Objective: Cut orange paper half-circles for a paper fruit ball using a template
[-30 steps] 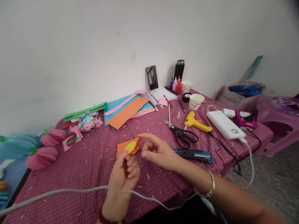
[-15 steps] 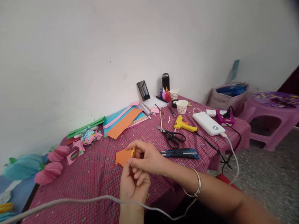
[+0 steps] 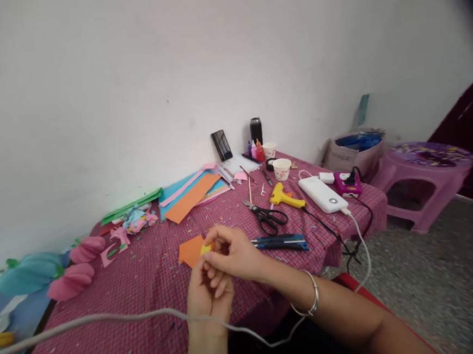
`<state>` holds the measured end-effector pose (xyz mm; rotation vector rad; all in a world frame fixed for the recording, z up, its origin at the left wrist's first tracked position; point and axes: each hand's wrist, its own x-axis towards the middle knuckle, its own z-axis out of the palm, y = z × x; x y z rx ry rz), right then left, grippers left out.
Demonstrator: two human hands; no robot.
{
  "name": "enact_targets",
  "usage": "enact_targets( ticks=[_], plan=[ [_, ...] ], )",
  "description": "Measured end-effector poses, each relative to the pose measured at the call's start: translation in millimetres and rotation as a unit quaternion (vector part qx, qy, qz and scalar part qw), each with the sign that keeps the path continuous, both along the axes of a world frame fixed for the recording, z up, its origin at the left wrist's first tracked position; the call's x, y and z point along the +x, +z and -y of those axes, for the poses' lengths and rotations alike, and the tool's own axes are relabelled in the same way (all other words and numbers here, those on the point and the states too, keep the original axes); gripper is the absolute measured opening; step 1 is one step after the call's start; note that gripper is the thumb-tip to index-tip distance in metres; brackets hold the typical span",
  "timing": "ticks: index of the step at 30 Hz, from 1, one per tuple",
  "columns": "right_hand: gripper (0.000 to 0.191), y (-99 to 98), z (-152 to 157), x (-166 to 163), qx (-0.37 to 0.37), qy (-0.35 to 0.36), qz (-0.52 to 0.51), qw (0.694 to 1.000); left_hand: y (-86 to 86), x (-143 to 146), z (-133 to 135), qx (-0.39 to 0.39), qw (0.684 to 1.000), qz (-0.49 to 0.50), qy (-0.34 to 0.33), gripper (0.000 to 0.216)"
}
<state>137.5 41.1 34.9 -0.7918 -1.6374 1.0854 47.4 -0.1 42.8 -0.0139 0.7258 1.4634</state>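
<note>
A small yellow paper piece (image 3: 205,249) is pinched between the thumb and fingertips of my right hand (image 3: 236,252), which wears a silver bangle (image 3: 314,296). Just below, my left hand (image 3: 212,290) has its fingers curled, its fingertips meeting the lower edge of the same piece. Much of the piece is hidden by fingers. Behind the hands an orange paper piece (image 3: 190,250) lies on the checked tablecloth (image 3: 147,293). Black-handled scissors (image 3: 267,217) and a blue-black utility knife (image 3: 282,242) lie to the right of my right hand.
A yellow glue gun (image 3: 285,196), a white power bank (image 3: 323,194) and paper cups (image 3: 282,169) stand or lie at the right. Coloured paper sheets (image 3: 193,197) lie at the back. Paper pumpkins (image 3: 70,281) sit at the left. A white cable (image 3: 149,315) crosses in front of my left wrist.
The view has shifted slightly, so the table things appear a little further left. The yellow piece has turned to show more of its face. Both hands keep nearly the same pose.
</note>
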Motion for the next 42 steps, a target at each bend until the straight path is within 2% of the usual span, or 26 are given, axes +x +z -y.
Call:
enact_targets(
  ticks=[3, 7, 10, 12, 13, 15, 19, 22, 25, 28, 31, 33, 37, 42],
  plan=[
    [0.007, -1.2, 4.1, 1.1, -0.001, -0.008, -0.008, 1.0, -13.7, -1.8, 0.7, 0.048, 0.99, -0.113, 0.072, 0.027],
    [0.006, -5.7, 10.4, -3.5, -0.048, 0.013, -0.073, 0.996, -31.8, -8.1, 8.1, 0.088, 0.942, -0.273, 0.176, 0.023],
    [0.026, -10.3, 14.8, -10.2, -0.126, 0.05, -0.161, 0.978, -39.7, -16.4, 16.4, 0.087, 0.907, -0.369, 0.184, 0.02],
    [0.043, -12.3, 17.9, -13.9, -0.191, 0.071, -0.21, 0.956, -42.1, -22.7, 21.5, 0.081, 0.886, -0.422, 0.175, 0.02],
    [0.046, -12.6, 19.6, -15.1, -0.222, 0.082, -0.225, 0.945, -42.9, -25.7, 23.6, 0.082, 0.877, -0.443, 0.17, 0.018],
    [0.038, -11.9, 23.3, -16.4, -0.267, 0.107, -0.23, 0.93, -44.5, -30.6, 26.8, 0.087, 0.859, -0.479, 0.16, 0.016],
    [0.018, -8.1, 30.3, -18.5, -0.308, 0.124, -0.19, 0.924, -48.7, -32.6, 30.1, 0.093, 0.836, -0.515, 0.168, 0.014],
    [0.012, -8.6, 33.1, -23.1, -0.29, 0.098, -0.186, 0.934, -49.0, -27.7, 32.0, 0.093, 0.848, -0.484, 0.196, 0.012],
    [0.01, -13.9, 34.2, -28.4, -0.241, 0.062, -0.165, 0.954, -44.3, -24.2, 32.9, 0.096, 0.887, -0.403, 0.203, 0.01],
    [0.008, -20.8, 35.8, -31.4, -0.201, 0.035, -0.107, 0.973, -40.9, -26.4, 31.0, 0.091, 0.948, -0.268, 0.146, 0.007],
    [0.011, -25.0, 39.0, -32.5, -0.143, -0.016, -0.035, 0.989, -44.7, -31.0, 27.9, 0.074, 0.983, -0.14, 0.096, 0.002],
    [0.014, -25.5, 41.2, -32.9, -0.101, -0.055, -0.006, 0.993, -50.1, -33.1, 26.3, 0.077, 0.991, -0.084, 0.065, 0.007],
    [0.018, -22.5, 44.3, -33.3, -0.04, -0.109, 0.02, 0.993, -60.4, -34.0, 23.7, 0.143, 0.989, 0.012, -0.018, 0.027],
    [0.017, -17.5, 46.7, -32.1, 0.008, -0.131, 0.025, 0.991, -68.5, -34.2, 20.7, 0.162, 0.985, 0.051, -0.04, 0.032]
  ],
)
